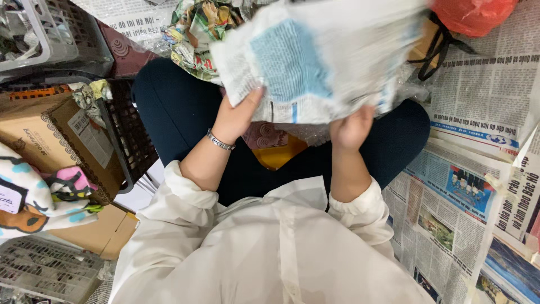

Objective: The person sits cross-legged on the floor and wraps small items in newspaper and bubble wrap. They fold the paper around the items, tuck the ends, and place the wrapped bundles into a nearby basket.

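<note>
I sit cross-legged on the floor in dark trousers and a white shirt. A sheet of newspaper [315, 56] with a blue printed block is held up over my lap, blurred by motion. My left hand [239, 115], with a silver bracelet on its wrist, grips the sheet's lower left edge. The lower right edge is pinched in my right hand [351, 128]. Below the sheet, something yellow-orange [279, 153] lies between my legs, partly hidden. A crumpled wad of colourful newspaper [194, 34] lies just beyond my left knee.
Spread newspapers [461, 191] cover the floor to the right. A red plastic bag [472, 14] with black straps sits at the top right. At the left stand a dark plastic basket [132, 135], cardboard boxes [42, 132], a patterned cloth bundle [34, 197] and grey crates [48, 270].
</note>
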